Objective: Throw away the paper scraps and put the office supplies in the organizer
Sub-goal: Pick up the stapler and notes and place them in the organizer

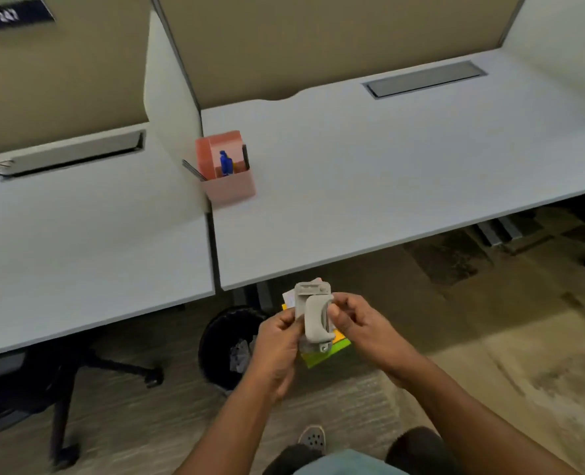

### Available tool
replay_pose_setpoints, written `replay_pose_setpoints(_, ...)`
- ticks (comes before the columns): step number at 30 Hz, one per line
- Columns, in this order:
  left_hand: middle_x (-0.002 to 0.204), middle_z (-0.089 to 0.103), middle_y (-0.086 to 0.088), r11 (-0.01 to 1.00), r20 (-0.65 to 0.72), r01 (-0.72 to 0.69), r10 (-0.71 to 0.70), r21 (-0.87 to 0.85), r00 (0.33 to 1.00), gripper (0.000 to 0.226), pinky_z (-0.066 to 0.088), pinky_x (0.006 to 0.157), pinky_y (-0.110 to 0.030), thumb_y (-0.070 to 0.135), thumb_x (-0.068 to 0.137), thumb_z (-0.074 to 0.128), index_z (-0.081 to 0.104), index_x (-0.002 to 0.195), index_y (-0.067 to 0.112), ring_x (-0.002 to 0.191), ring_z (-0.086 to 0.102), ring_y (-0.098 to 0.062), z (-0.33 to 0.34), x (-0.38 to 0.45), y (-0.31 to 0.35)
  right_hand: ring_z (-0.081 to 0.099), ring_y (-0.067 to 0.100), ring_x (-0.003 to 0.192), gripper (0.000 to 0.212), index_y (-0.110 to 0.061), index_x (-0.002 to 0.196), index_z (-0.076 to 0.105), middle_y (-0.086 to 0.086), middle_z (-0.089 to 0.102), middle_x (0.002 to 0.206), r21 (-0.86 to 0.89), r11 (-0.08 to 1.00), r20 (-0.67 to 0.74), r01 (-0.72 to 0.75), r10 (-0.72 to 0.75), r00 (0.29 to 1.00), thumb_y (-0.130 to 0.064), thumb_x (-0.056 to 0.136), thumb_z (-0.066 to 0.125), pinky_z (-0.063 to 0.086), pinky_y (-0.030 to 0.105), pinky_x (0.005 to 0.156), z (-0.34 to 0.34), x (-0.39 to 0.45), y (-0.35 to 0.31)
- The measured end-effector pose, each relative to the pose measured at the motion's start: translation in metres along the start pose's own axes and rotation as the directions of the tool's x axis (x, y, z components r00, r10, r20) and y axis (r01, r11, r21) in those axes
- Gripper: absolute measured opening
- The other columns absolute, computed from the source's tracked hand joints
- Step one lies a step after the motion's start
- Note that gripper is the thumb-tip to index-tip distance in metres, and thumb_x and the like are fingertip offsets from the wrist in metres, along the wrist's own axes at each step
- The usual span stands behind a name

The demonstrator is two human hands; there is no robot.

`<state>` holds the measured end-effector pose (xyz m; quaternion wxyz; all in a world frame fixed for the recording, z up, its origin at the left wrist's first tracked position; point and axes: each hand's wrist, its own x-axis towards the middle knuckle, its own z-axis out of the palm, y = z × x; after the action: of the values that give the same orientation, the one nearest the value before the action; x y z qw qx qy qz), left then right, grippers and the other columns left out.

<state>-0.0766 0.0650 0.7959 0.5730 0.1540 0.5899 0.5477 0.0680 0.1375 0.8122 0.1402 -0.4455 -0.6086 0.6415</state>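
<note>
I hold a grey stapler (313, 313) in front of me, below the desk's front edge, together with a stack of coloured sticky notes (329, 353) in green, orange and white underneath it. My left hand (277, 344) grips the stapler from the left. My right hand (356, 323) pinches its right side with thumb and fingers. A pink desk organizer (229, 186) stands at the left end of the right desk, with a blue item (226, 162) and dark pens inside. A black waste bin (222, 344) with paper scraps (239, 354) in it sits on the floor, left of my hands.
Two white desks (387, 173) are separated by a white divider panel (171, 108) with beige partition walls behind. A black office chair base (64, 389) stands under the left desk. My shoe (313, 438) rests on the carpet below my arms.
</note>
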Motion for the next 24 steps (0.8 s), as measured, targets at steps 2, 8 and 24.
replay_pose_setpoints(2, 0.103, 0.076, -0.009, 0.991, 0.031, -0.047, 0.044, 0.129, 0.999, 0.019, 0.056, 0.091, -0.052, 0.030, 0.087, 0.067, 0.076, 0.101, 0.020, 0.100, 0.070, -0.029, -0.007, 0.007, 0.017, 0.056, -0.001, 0.105, 0.068, -0.042, 0.120, 0.046, -0.019, 0.055, 0.118, -0.066, 0.998, -0.016, 0.000, -0.001, 1.000, -0.075, 0.064, 0.064, 0.046, 0.015, 0.073, 0.011, 0.009, -0.014)
replay_pose_setpoints(8, 0.101, 0.077, -0.001, 0.974, 0.084, -0.090, 0.074, 0.207, 0.994, 0.017, 0.060, 0.084, -0.039, 0.020, 0.090, 0.064, 0.076, 0.101, 0.026, 0.096, 0.073, -0.019, -0.010, 0.037, 0.053, 0.058, -0.002, 0.094, 0.057, -0.031, 0.114, 0.052, -0.016, 0.060, 0.105, -0.072, 0.997, -0.242, -0.027, 0.009, 0.970, -0.055, 0.068, 0.075, 0.044, 0.013, 0.066, 0.028, 0.050, -0.040)
replay_pose_setpoints(24, 0.095, 0.077, 0.003, 0.979, -0.255, -0.094, 0.139, 0.179, 0.957, 0.036, 0.054, 0.088, -0.029, -0.003, 0.087, 0.059, 0.080, 0.086, 0.026, 0.102, 0.069, -0.016, -0.061, 0.195, 0.155, 0.061, 0.026, 0.111, 0.059, -0.013, 0.121, 0.060, 0.012, 0.068, 0.118, 0.573, 0.808, 0.063, -0.134, 0.119, 0.991, -0.042, 0.072, 0.071, 0.052, 0.038, 0.092, -0.026, 0.279, -0.121)
